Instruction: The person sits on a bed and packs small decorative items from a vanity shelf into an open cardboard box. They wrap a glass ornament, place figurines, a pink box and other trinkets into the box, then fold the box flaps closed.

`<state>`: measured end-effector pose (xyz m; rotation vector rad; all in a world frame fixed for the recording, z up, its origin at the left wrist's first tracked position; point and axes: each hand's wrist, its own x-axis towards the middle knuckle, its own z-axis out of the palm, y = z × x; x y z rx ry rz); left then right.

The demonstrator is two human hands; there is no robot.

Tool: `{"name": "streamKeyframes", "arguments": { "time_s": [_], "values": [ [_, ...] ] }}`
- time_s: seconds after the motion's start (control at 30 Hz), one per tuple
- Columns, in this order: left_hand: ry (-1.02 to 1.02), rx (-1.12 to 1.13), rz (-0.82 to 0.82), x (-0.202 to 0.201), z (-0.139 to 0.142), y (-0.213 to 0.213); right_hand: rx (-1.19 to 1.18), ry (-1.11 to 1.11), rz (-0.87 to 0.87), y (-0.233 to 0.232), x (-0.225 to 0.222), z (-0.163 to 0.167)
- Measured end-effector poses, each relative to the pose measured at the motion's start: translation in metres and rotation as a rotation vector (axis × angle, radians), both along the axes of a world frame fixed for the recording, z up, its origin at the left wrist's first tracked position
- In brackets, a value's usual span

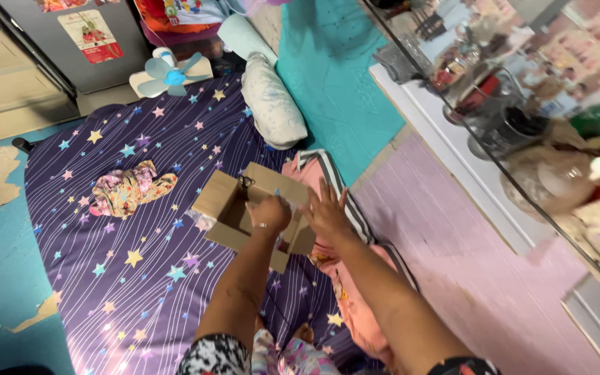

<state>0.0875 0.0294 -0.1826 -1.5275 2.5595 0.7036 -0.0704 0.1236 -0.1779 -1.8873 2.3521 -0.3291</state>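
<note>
Head view: hands (300, 214) on square cardboard box (225, 205).

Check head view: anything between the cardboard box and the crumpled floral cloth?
Nothing lies there. In the head view, only bare star-print purple sheet separates the cardboard box from the floral cloth. Both hands are at the box.

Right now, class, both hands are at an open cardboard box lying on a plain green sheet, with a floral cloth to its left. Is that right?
Not quite. In the head view, the left hand and right hand are at the open cardboard box, and the floral cloth lies to its left, but the sheet is purple with coloured stars, not plain green.
</note>
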Motion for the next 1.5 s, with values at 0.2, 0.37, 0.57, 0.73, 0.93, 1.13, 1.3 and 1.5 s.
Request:
{"name": "streamKeyframes", "arguments": {
  "time_s": [0.2,0.37,0.57,0.73,0.93,1.13,1.3,1.5],
  "values": [
    [0.138,-0.059,0.111,-0.023,0.08,0.006,-0.074,0.058,-0.017,0.017,-0.018,0.075],
    [0.273,-0.104,0.111,-0.058,0.149,0.01,-0.104,0.075,-0.023,0.038,-0.037,0.134],
    [0.457,-0.078,0.162,-0.098,0.214,0.034,-0.162,0.066,-0.023,0.072,-0.057,0.196],
    [0.646,-0.104,0.194,-0.141,0.259,0.046,0.037,-0.056,-0.164,0.092,-0.082,0.225],
    [0.729,-0.024,0.162,-0.18,0.309,0.078,-0.128,-0.375,-0.208,0.114,-0.115,0.233],
    [0.885,0.108,0.062,-0.196,0.352,0.106,-0.429,-0.399,-0.207,0.136,-0.143,0.259],
    [1.349,0.359,-0.035,-0.214,0.353,0.089,-0.47,-0.447,-0.264,0.149,-0.167,0.29],
    [1.337,0.224,0.177,-0.218,0.307,0.055,-0.645,-0.577,-0.145,0.165,-0.199,0.316]
  ]
}}
